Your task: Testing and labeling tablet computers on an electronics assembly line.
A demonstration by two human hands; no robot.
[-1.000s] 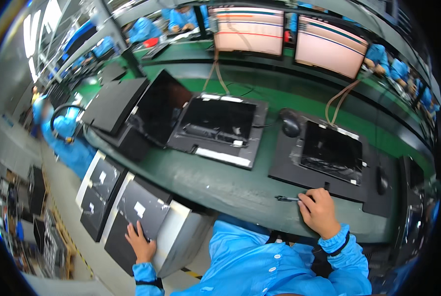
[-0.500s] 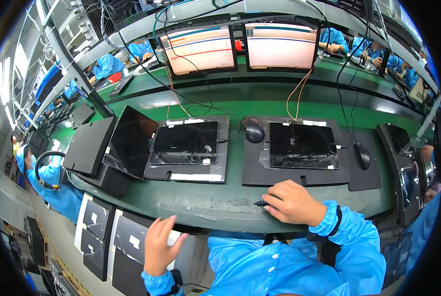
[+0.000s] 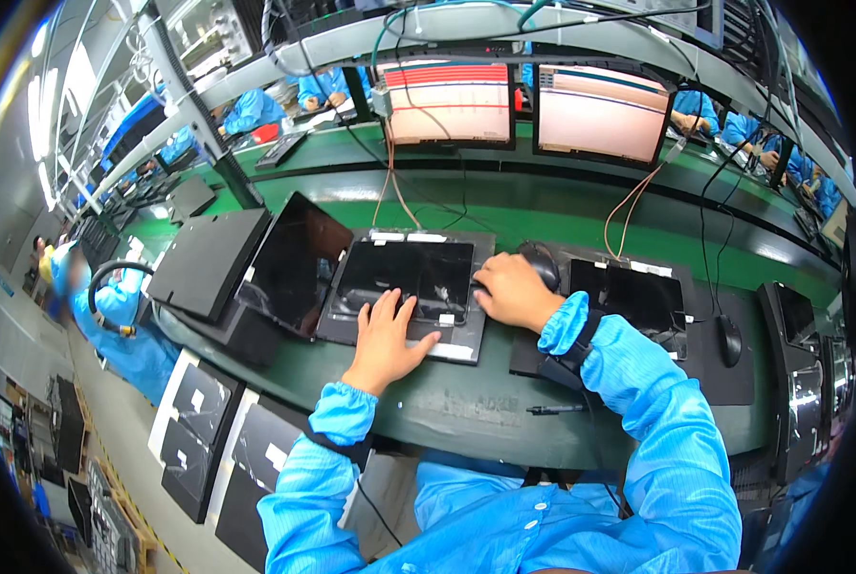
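My left hand (image 3: 387, 346) is open, fingers spread over the lower edge of the left black tablet (image 3: 399, 273), which lies on a dark foam pad (image 3: 466, 349). At the tablet's right edge my right hand (image 3: 517, 293) is closed, thumb and fingers drawn together where a cable plug sat earlier. The fingers hide what they hold. A black mouse (image 3: 544, 258) is just beyond that hand. On the bench near me lies a black pen (image 3: 557, 409). The second tablet (image 3: 643, 297), on its own pad, is partly covered by my right arm.
A dark screen panel (image 3: 299, 263) leans against stacked black foam trays (image 3: 208, 258) on the left. Two monitors (image 3: 452, 105) stand behind. Another mouse (image 3: 729, 340) rests on a mat at right. Several cables hang from the frame. Co-workers sit across the bench and at far left.
My right hand has let go of the pen and reached the left tablet's right edge. My left hand has risen from below the bench edge onto that tablet. The view has shifted.
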